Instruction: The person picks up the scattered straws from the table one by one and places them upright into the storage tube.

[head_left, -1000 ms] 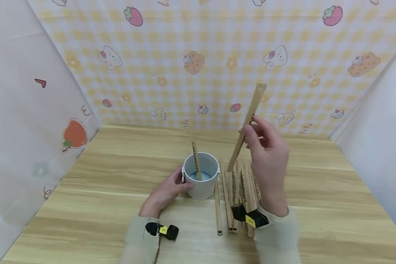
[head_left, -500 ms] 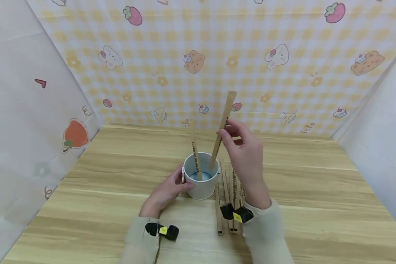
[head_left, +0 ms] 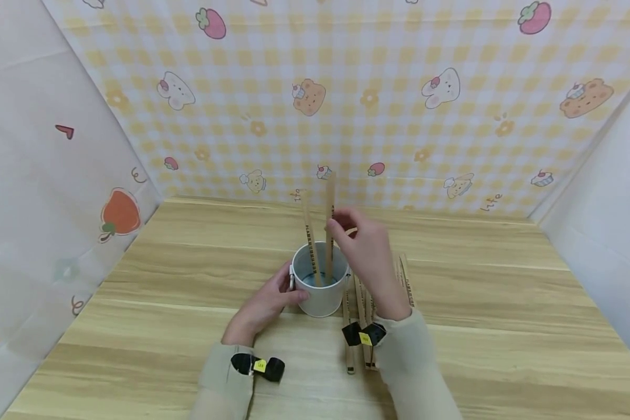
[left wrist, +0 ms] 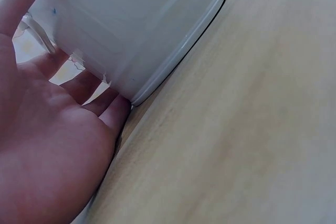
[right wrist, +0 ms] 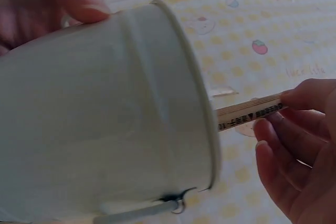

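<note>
A small white bucket (head_left: 319, 302) stands upright on the table. My left hand (head_left: 265, 300) holds its left side, thumb on the front wall and fingers around the side, as the left wrist view also shows. One paper-wrapped straw (head_left: 310, 233) leans inside, its upper end well above the rim. Between thumb and fingers, my right hand (head_left: 364, 248) pinches another paper-wrapped straw (head_left: 330, 198), nearly upright, with its lower end inside the bucket. In the right wrist view, this straw (right wrist: 249, 113) sticks out of the bucket mouth (right wrist: 207, 93).
Several more wrapped straws (head_left: 349, 350) lie on the wooden table (head_left: 152, 326) right of the bucket, partly hidden under my right forearm. Others (head_left: 405, 280) show beyond that forearm. A patterned cloth (head_left: 367, 64) hangs behind the table.
My right hand has moved left and down with its straw, from above the loose straws to over the bucket. The straw's lower end has entered the bucket. My left hand stays put.
</note>
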